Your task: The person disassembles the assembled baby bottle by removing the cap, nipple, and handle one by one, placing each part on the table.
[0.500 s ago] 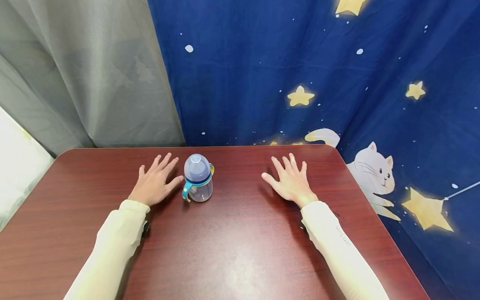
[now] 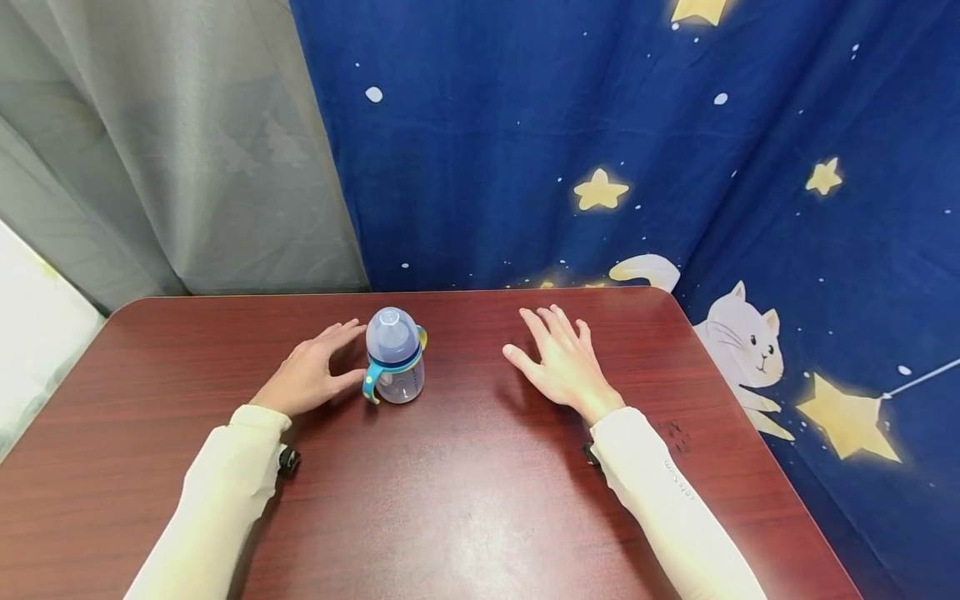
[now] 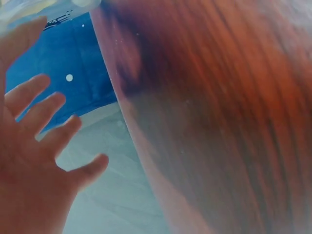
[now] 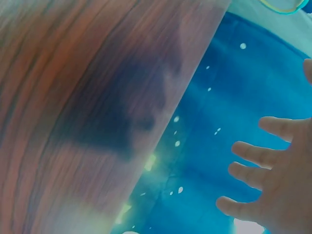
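A baby bottle (image 2: 400,358) with a clear body, a purplish domed cap and blue-and-yellow side handles stands upright on the dark red wooden table (image 2: 420,483). Just left of it is my left hand (image 2: 306,377), thumb and fingers spread apart toward the bottle and near its left handle. Whether the fingertips touch it I cannot tell. My right hand (image 2: 566,367) is to the right of the bottle, well apart from it, its fingers extended and holding nothing. A piece of the bottle (image 3: 61,12) shows at the top of the left wrist view.
Behind the table's far edge hang a grey curtain (image 2: 247,183) and a blue curtain (image 2: 487,150) printed with stars and a white cat. Dark bands, perhaps camera straps, sit under both pale sleeves (image 2: 217,492).
My left hand has turned thumb-up from palm-down, its fingers swinging right toward the bottle. My right hand has shifted a little left. The bottle stands in the same place.
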Tool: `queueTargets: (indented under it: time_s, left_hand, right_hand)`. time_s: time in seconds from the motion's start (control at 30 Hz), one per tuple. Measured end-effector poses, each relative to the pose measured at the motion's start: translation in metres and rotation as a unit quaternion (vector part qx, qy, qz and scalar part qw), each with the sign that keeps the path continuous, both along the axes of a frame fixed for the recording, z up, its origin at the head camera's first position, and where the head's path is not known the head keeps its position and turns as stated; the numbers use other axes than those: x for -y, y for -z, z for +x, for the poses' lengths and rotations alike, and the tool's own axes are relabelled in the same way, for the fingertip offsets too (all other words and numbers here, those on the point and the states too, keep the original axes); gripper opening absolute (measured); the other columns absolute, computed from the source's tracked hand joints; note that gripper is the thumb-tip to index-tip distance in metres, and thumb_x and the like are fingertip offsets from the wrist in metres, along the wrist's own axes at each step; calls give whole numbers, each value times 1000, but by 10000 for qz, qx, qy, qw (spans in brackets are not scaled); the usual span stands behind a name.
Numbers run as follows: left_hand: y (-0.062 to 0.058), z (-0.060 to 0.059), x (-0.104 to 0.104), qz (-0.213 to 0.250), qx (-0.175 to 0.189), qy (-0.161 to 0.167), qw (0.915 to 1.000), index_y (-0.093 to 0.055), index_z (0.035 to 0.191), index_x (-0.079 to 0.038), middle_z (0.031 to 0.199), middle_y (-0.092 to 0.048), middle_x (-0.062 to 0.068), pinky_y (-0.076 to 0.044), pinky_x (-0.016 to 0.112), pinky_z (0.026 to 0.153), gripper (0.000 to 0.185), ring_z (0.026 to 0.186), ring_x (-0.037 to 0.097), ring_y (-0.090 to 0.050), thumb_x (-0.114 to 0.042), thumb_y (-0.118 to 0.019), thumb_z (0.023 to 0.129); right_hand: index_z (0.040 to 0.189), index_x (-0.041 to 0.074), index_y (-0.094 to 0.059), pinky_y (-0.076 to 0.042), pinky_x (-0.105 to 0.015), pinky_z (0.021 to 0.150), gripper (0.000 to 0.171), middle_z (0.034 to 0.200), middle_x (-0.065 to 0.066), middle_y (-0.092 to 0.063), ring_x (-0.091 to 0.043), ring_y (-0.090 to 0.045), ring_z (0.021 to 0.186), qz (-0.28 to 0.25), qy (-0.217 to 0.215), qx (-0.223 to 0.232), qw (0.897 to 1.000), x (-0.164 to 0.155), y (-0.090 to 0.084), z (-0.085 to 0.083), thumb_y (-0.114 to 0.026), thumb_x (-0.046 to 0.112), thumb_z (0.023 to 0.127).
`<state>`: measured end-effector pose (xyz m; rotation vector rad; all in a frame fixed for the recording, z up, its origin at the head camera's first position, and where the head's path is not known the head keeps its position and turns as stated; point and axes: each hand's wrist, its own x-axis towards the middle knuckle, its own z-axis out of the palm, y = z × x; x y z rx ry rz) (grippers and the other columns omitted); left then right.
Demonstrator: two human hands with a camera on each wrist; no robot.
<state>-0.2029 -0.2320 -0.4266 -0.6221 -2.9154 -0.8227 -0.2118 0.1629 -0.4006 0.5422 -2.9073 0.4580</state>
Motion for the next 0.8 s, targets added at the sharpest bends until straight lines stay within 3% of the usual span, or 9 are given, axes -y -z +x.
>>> queueTargets:
  time_s: [0.27, 0.4, 0.6, 0.8]
  left_hand:
    - [-1, 8, -6, 844, 457, 192, 9952, -59, 137, -8, 134, -62, 11, -40, 54, 105, 69, 128, 31, -54, -40, -83, 80]
    - [0, 8, -12, 1168, 667, 374, 9902, -61, 136, -9, 131, -64, 8, -41, 55, 105, 68, 126, 29, -55, -37, -85, 79]
    - [0, 7, -25, 1479, 879, 461, 9840, -62, 133, -18, 123, -67, -2, -42, 49, 105, 66, 121, 20, -57, -38, -87, 75]
    - [1, 6, -34, 1797, 961, 487, 9778, -60, 132, -16, 123, -67, 1, -44, 49, 103, 68, 118, 23, -60, -35, -89, 74]
  right_hand:
    - [152, 17, -39, -25, -55, 110, 74, 149, -12, -43, -29, -32, 143, -240, -282, -137, 9992, 10, -2, 9, -43, 66, 96]
    - [151, 17, -41, -28, -53, 108, 73, 148, -12, -45, -28, -35, 141, -323, -346, -185, 9987, 13, -2, 13, -45, 64, 96]
    - [151, 17, -41, -28, -52, 108, 73, 148, -11, -45, -26, -36, 140, -417, -405, -182, 9981, 18, -4, 18, -45, 64, 96]
    - [151, 19, -41, -25, -54, 107, 73, 147, -10, -46, -25, -35, 140, -535, -407, -216, 9975, 22, -7, 25, -41, 67, 96]
